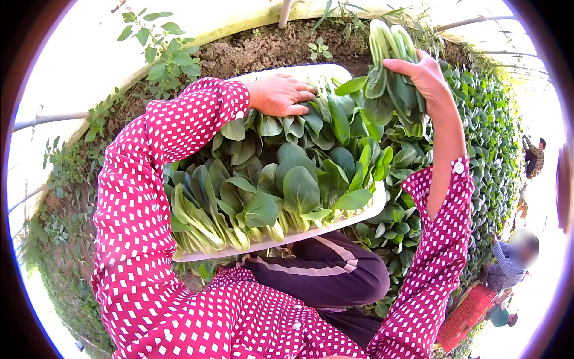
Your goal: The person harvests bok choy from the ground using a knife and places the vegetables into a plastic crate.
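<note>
Raised at the upper right, my right hand [421, 78] is closed round a bunch of bok choy [391, 66], pale stems up and dark leaves hanging down. My left hand [281, 94] lies with fingers stretched over the far row of bok choy [317, 122] in a white crate [335, 73]. A second row of bok choy [281, 191] fills the near side of that crate, stems toward me and leaves toward the middle. The crate sits just beyond my bent knee. Leaves hide most of its inside.
Growing bok choy [478, 125] covers the bed along the right. Bare soil [251, 51] and a weedy plant [170, 54] lie beyond the crate. A red crate [469, 317] stands at lower right beside a person in a striped top [505, 269]; other people are farther off.
</note>
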Motion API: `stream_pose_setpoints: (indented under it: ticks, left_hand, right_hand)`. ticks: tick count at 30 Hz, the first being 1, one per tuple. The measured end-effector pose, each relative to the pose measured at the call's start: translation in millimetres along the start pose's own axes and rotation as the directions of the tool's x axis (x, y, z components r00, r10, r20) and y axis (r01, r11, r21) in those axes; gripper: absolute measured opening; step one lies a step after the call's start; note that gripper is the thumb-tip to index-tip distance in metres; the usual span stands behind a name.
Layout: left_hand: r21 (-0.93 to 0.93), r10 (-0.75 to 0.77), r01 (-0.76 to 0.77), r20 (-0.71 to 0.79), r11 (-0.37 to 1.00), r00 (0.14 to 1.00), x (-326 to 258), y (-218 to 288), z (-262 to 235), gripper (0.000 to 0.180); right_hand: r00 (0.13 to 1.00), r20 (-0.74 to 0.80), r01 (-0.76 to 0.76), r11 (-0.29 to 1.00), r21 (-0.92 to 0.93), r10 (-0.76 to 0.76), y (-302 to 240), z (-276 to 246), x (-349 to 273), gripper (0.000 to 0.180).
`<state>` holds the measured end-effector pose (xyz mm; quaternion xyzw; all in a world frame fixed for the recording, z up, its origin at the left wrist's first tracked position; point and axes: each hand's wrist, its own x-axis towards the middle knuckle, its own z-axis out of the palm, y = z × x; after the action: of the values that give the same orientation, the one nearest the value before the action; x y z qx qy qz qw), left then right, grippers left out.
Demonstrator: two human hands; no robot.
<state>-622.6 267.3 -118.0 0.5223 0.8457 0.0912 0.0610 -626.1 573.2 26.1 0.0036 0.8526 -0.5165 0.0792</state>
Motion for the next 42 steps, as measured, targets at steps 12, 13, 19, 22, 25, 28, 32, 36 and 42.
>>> stream_pose_setpoints:
  ticks: [12,13,19,22,25,28,32,36,42]
  left_hand:
    - [0.023,-0.049,0.053,-0.144,0.998,0.988,-6.8,9.2,10.7,0.048]
    - [-0.104,-0.056,0.046,-0.095,0.993,0.994,-2.8,2.8,3.5,0.046]
    - [0.017,0.017,-0.014,-0.190,1.000,0.982,47.4,-32.0,-30.0,0.043]
    - [0.134,0.059,-0.042,-0.131,0.990,0.990,53.1,-43.8,-2.0,0.052]
    - [-0.227,-0.129,0.082,-0.204,0.970,0.970,42.0,-40.4,20.3,0.066]
    - [-0.229,-0.219,0.178,-0.166,0.957,0.961,43.7,-32.0,20.3,0.068]
    - [-0.119,-0.165,0.141,-0.231,0.983,0.959,50.8,-27.4,27.6,0.069]
    - [-0.017,-0.123,0.124,-0.312,0.992,0.942,44.3,-29.6,38.6,0.067]
    - [0.076,-0.080,0.114,-0.351,0.991,0.933,42.4,-19.2,41.0,0.061]
  right_hand:
    - [0.983,-0.163,-0.172,0.766,-0.620,0.088,93.8,151.8,31.6,0.082]
    - [0.985,-0.143,-0.169,0.749,-0.640,0.100,91.8,152.7,31.9,0.079]
    - [0.985,-0.073,-0.166,0.740,-0.651,0.157,104.4,143.6,39.8,0.088]
    - [0.985,-0.042,-0.155,0.734,-0.661,0.170,93.3,143.3,45.5,0.095]
    - [0.995,-0.085,-0.095,0.709,-0.699,0.049,85.8,141.9,35.4,0.093]
    - [0.963,-0.126,0.104,0.759,-0.643,-0.239,98.1,141.0,30.0,0.079]
    - [0.909,-0.125,0.273,0.796,-0.541,-0.397,140.8,153.1,29.0,0.065]
    - [0.907,-0.155,0.264,0.817,-0.513,-0.391,143.4,169.0,28.7,0.064]
    - [0.930,-0.164,0.199,0.827,-0.525,-0.328,155.1,181.9,22.0,0.066]
